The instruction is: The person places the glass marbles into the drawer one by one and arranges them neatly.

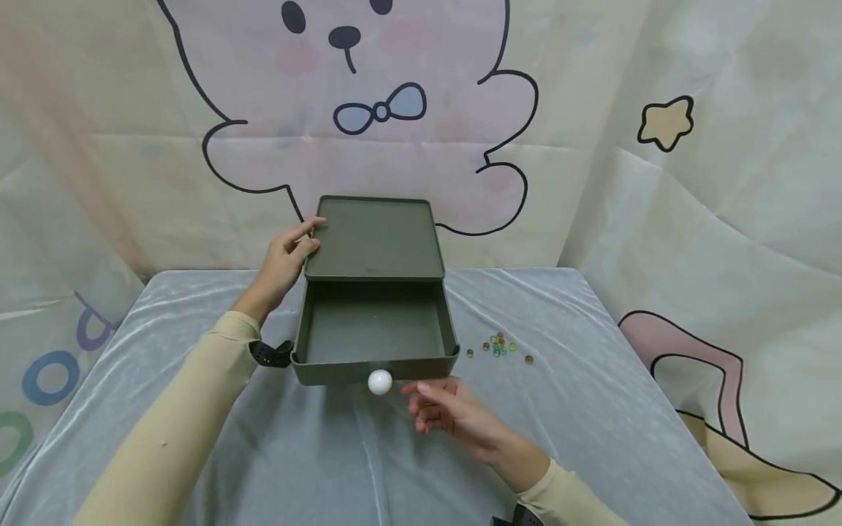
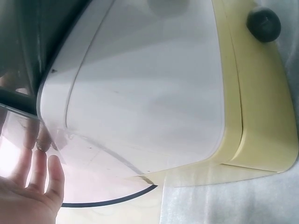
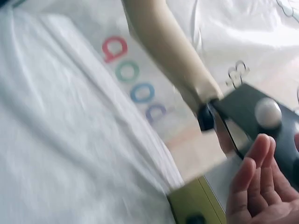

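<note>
1. The pale fabric backdrop (image 1: 717,190) surrounds the far side and flanks (a big lilac bear (image 1: 368,161) is printed on it).
2. The table, under a grey-blue velvety cloth (image 1: 625,438), fills the lower middle of the head view.
3. On that cloth, near its far edge, stands a small drawer unit (image 1: 375,237) with a dark green top; the left wrist view shows its white side panel (image 2: 140,102).
4. The dark green upper drawer (image 1: 342,373) is pulled out toward the person, its inside facing up.
5. Beneath it, the yellow lower front (image 2: 266,102) bears a dark round knob (image 2: 264,24).
6. The person's left hand (image 1: 279,261) rests at the left edge of the unit's top, index fingertip and thumb touching it, fingers fairly straight.
7. The right hand (image 1: 457,420) is held in front of the drawer, fingers relaxed and slightly bent, grasping nothing, just beside the knob but apart from it.
8. A black wrist device (image 1: 271,354) sits on the left sleeve's cuff.
9. The glossy white knob (image 1: 379,382) projects from the upper drawer's front.
10. Smallest are the green and amber marbles (image 1: 501,340), loosely clustered right of the drawer.
</note>
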